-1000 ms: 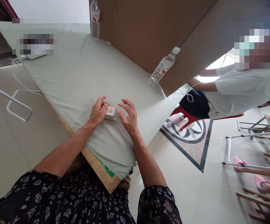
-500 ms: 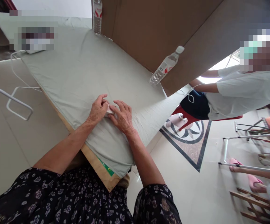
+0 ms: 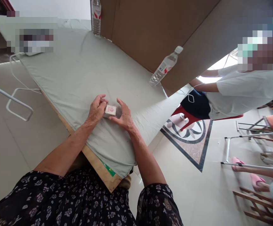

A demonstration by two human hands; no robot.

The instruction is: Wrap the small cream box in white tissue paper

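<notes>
A small deck of cards [image 3: 110, 110], white with a red print on its top face, lies on the pale cloth-covered table [image 3: 79, 78]. My left hand [image 3: 97, 109] curls against the deck's left side, thumb and fingers closed on that edge. On the other side, my right hand [image 3: 123, 116] is spread, with its thumb close to the deck's lower right corner and the fingers raised away from it. Whether the right thumb touches the deck is hard to tell.
A tall brown cardboard panel [image 3: 145, 34] stands across the table, with one water bottle [image 3: 166, 66] leaning on it and another bottle [image 3: 96, 18] at its far end. A person in a white shirt [image 3: 247, 92] sits to the right. White cables [image 3: 20, 89] hang left.
My right hand has opened and drawn back to the right from the deck, uncovering its printed top. My left hand stays at the deck's left side.
</notes>
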